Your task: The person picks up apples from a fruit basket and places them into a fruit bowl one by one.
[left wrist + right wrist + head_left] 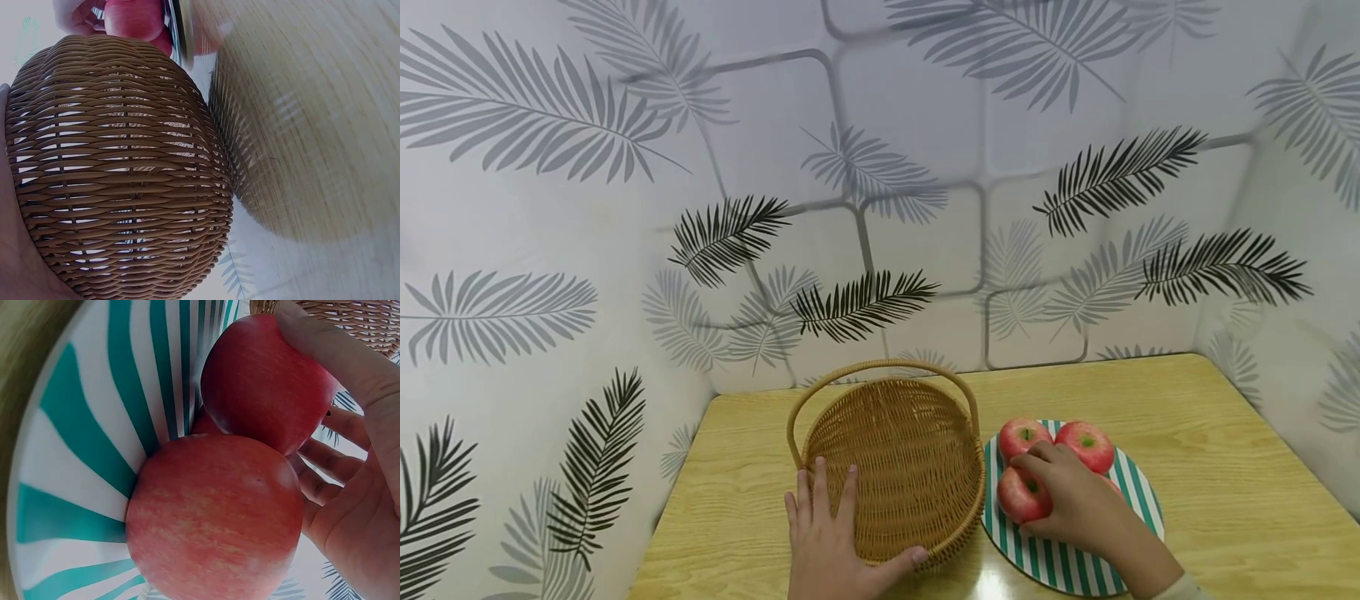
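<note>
A woven wicker basket [895, 467] with an arched handle stands on the wooden table [1187, 467]. It holds nothing. My left hand [842, 533] rests against its near left wall, fingers straight, thumb along the front rim. In the left wrist view the basket's outer wall [119, 169] fills the frame, with my palm [12, 250] beside it. To the right lies a green-and-white striped plate [1075, 567] with several red apples. My right hand [1048, 496] grips the front left apple [1018, 498], thumb [331, 356] and fingers curled round that apple [269, 387]. A second apple [212, 519] lies under the palm.
Two more apples [1019, 435] [1086, 444] sit at the back of the plate. Leaf-patterned walls [880, 208] close the table in at the left, back and right. Bare tabletop stretches behind the plate and to its right.
</note>
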Demonstrator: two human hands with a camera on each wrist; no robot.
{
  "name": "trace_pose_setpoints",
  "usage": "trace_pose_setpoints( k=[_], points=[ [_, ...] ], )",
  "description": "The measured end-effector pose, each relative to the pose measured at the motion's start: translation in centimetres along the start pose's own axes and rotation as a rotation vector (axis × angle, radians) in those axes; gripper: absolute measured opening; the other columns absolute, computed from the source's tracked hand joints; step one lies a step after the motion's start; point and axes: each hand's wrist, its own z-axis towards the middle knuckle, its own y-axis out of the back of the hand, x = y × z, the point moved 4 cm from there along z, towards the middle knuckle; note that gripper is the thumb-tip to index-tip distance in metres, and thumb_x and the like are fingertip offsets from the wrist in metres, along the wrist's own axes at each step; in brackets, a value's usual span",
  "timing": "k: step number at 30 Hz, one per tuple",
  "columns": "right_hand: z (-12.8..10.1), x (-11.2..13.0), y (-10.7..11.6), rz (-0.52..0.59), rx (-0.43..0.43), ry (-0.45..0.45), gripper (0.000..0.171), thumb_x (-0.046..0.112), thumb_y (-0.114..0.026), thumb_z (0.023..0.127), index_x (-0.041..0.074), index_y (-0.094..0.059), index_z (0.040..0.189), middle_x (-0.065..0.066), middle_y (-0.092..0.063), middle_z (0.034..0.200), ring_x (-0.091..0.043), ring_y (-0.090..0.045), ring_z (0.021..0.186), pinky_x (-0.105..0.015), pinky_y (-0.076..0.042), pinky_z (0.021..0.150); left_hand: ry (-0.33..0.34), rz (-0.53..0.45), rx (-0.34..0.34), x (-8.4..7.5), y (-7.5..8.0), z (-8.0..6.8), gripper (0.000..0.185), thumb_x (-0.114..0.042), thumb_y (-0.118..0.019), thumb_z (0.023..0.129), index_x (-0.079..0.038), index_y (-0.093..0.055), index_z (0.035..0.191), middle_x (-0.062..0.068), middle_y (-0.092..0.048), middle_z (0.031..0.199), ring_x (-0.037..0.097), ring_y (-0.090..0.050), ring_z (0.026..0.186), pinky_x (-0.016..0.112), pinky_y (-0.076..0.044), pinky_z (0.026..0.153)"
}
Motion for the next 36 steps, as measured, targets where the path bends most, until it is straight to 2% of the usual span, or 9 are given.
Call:
trace_pose_setpoints(
  k=[6,10,18,22,31,36],
  points=[
    [-0.03,-0.03,-0.14,-0.001,0.014,-0.001,0.068,0.036,-0.101,0.065,0.02,-0.074,0.125,0.001,-0.065,0.12,-0.019,-0.058,0.11,-0.043,-0.06,0.081,-0.011,-0.003,-0.014,0.0,0.09,-0.04,0.126,-0.093,-0.072,0.068,-0.022,-0.038,0.167,0.02,-0.013,0.178,0.052,-0.011,0.163,0.075,-0.012,0.126],
    [-0.04,-0.02,-0.16,-0.006,0.004,0.004,0.068,0.035,-0.101,0.064,0.019,-0.074,0.125,0.001,-0.065,0.12,-0.019,-0.058,0.11,-0.043,-0.06,0.08,-0.015,0.007,-0.018,0.02,0.06,-0.06,0.127,-0.095,-0.069,0.067,-0.022,-0.038,0.167,0.02,-0.014,0.178,0.052,-0.012,0.163,0.075,-0.013,0.126],
    [-0.06,-0.02,-0.29,-0.007,-0.014,0.008,0.068,0.033,-0.101,0.064,0.02,-0.074,0.125,0.0,-0.063,0.119,-0.018,-0.056,0.107,-0.038,-0.057,0.073,-0.02,0.009,-0.022,-0.05,0.06,0.01,0.126,-0.092,-0.072,0.068,-0.021,-0.038,0.166,0.02,-0.014,0.178,0.052,-0.012,0.162,0.075,-0.013,0.126],
    [-0.04,0.13,-0.33,-0.017,-0.041,0.033,0.069,0.03,-0.101,0.063,0.019,-0.074,0.126,0.0,-0.061,0.118,-0.017,-0.055,0.105,-0.037,-0.057,0.075,-0.022,0.008,-0.026,-0.03,0.04,0.06,0.126,-0.089,-0.075,0.068,-0.022,-0.037,0.167,0.02,-0.015,0.178,0.052,-0.011,0.163,0.075,-0.013,0.125],
    [-0.14,0.44,-0.67,-0.026,-0.056,0.06,0.071,0.028,-0.102,0.063,0.018,-0.073,0.126,0.0,-0.058,0.118,-0.017,-0.053,0.105,-0.037,-0.056,0.077,-0.005,0.019,-0.001,-0.25,0.28,0.14,0.129,-0.099,-0.064,0.067,-0.023,-0.037,0.167,0.021,-0.016,0.177,0.051,-0.011,0.163,0.075,-0.014,0.126],
    [-0.22,0.68,-0.75,-0.027,-0.063,0.062,0.071,0.027,-0.101,0.063,0.017,-0.073,0.126,-0.002,-0.057,0.118,-0.018,-0.053,0.105,-0.038,-0.056,0.076,-0.002,0.016,-0.001,-0.25,0.22,0.12,0.128,-0.098,-0.066,0.066,-0.022,-0.039,0.166,0.023,-0.019,0.176,0.052,-0.012,0.163,0.075,-0.014,0.125]
  ],
)
